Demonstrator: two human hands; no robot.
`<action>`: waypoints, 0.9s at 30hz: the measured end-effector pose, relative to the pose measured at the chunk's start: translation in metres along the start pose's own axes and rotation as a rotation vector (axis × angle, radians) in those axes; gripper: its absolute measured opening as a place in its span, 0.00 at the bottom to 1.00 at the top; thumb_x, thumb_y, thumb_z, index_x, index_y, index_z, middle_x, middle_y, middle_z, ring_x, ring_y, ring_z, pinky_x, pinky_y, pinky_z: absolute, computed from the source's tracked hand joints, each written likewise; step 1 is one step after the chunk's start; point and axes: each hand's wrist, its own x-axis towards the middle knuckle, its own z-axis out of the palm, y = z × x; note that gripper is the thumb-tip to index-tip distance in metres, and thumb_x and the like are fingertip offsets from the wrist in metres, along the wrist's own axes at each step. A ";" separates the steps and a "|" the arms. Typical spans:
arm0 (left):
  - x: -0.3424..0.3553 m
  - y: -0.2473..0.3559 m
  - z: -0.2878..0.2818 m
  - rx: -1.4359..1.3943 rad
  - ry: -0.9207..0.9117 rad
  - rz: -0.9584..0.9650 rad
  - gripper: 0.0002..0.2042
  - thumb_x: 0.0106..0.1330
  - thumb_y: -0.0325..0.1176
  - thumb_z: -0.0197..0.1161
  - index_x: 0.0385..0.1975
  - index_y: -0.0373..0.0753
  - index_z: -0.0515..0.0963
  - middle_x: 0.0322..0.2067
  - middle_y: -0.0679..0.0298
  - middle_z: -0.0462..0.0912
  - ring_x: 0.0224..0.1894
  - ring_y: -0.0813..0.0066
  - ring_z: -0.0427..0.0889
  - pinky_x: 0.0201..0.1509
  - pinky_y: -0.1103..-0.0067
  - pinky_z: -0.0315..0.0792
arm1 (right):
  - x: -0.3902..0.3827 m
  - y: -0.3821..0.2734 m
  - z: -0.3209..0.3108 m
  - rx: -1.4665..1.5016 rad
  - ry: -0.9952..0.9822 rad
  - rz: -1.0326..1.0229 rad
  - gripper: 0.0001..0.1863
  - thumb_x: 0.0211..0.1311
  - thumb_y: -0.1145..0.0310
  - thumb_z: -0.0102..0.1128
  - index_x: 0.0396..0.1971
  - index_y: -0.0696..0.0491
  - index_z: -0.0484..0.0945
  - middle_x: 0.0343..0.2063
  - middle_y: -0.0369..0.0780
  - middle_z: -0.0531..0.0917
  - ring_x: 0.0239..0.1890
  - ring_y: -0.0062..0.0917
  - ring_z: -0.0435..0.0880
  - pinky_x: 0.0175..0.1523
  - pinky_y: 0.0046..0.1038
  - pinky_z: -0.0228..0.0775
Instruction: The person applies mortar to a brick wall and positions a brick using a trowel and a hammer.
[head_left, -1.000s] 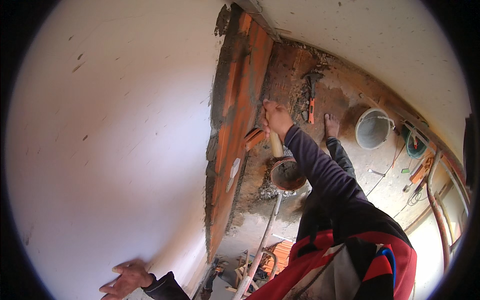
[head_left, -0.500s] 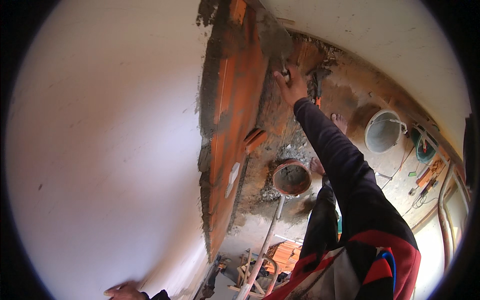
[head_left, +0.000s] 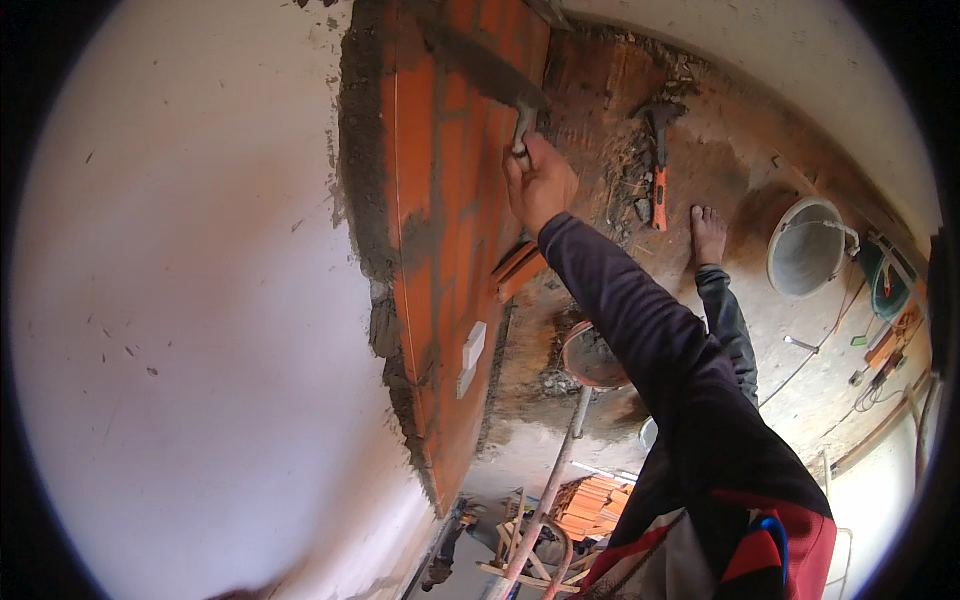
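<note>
My right hand (head_left: 542, 182) is closed round the handle of a trowel (head_left: 485, 72). Its long grey blade is smeared with mortar and lies close against the exposed orange brick wall (head_left: 480, 150); whether it touches is hard to tell. Rough grey mortar (head_left: 362, 140) edges the brickwork where it meets the smooth white plaster (head_left: 210, 250). Lower down on the bricks is a small white box (head_left: 474, 344). Only a dark sliver of what seems to be my left hand shows at the bottom left edge, with its fingers hidden.
A mortar bucket (head_left: 590, 362) stands partly behind my right arm. On the floor lie an orange-handled hammer (head_left: 659, 170) and, by the wall, a brick piece (head_left: 519, 270). A pale bucket (head_left: 806, 250) is at right; a pole (head_left: 560, 460) and stacked bricks (head_left: 595, 508) are below.
My right hand has moved left with the trowel, bringing the blade up over the brickwork. My left hand has slipped almost wholly out of the lower edge. The view has shifted.
</note>
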 end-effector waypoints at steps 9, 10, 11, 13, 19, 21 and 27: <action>0.003 0.015 -0.003 0.150 -0.009 -0.071 0.28 0.79 0.41 0.39 0.72 0.33 0.48 0.74 0.49 0.42 0.76 0.48 0.38 0.76 0.58 0.42 | -0.012 -0.017 -0.057 0.260 -0.363 0.260 0.09 0.64 0.62 0.59 0.38 0.51 0.75 0.24 0.43 0.78 0.27 0.38 0.78 0.30 0.35 0.70; 0.003 0.015 -0.002 0.161 -0.018 -0.087 0.28 0.79 0.41 0.39 0.72 0.33 0.48 0.74 0.49 0.43 0.75 0.47 0.39 0.76 0.58 0.43 | 0.004 -0.022 -0.066 0.312 -0.427 0.304 0.10 0.66 0.61 0.56 0.36 0.51 0.74 0.22 0.41 0.76 0.24 0.34 0.76 0.28 0.33 0.68; 0.003 0.016 -0.002 0.171 -0.027 -0.103 0.28 0.79 0.41 0.39 0.72 0.33 0.48 0.74 0.48 0.44 0.75 0.46 0.40 0.76 0.58 0.43 | 0.021 -0.028 -0.074 0.364 -0.494 0.343 0.11 0.68 0.59 0.54 0.34 0.51 0.73 0.20 0.39 0.75 0.22 0.30 0.74 0.26 0.31 0.67; 0.004 0.018 -0.002 0.113 -0.003 -0.096 0.26 0.78 0.38 0.42 0.71 0.34 0.51 0.73 0.46 0.46 0.74 0.43 0.43 0.75 0.53 0.44 | 0.050 -0.037 -0.087 0.435 -0.584 0.390 0.15 0.71 0.56 0.49 0.29 0.51 0.70 0.17 0.35 0.71 0.17 0.23 0.70 0.22 0.27 0.64; 0.001 -0.003 0.002 0.087 0.109 0.181 0.20 0.75 0.33 0.48 0.65 0.37 0.61 0.68 0.41 0.57 0.70 0.36 0.52 0.69 0.40 0.48 | 0.095 -0.049 -0.094 0.504 -0.666 0.414 0.21 0.75 0.53 0.43 0.25 0.52 0.68 0.11 0.32 0.67 0.10 0.16 0.66 0.17 0.24 0.60; 0.003 -0.001 0.002 0.085 0.124 0.189 0.20 0.75 0.32 0.48 0.64 0.39 0.63 0.67 0.40 0.59 0.69 0.35 0.55 0.68 0.38 0.48 | 0.104 -0.054 -0.094 0.478 -0.705 0.432 0.20 0.74 0.55 0.43 0.25 0.53 0.68 0.11 0.32 0.68 0.10 0.16 0.66 0.16 0.25 0.61; 0.004 0.008 0.004 0.049 0.156 0.139 0.20 0.74 0.33 0.49 0.65 0.37 0.63 0.66 0.39 0.59 0.69 0.34 0.54 0.67 0.38 0.49 | 0.065 -0.058 -0.099 0.481 -0.805 0.520 0.19 0.74 0.55 0.45 0.35 0.58 0.73 0.12 0.34 0.69 0.09 0.17 0.67 0.16 0.24 0.63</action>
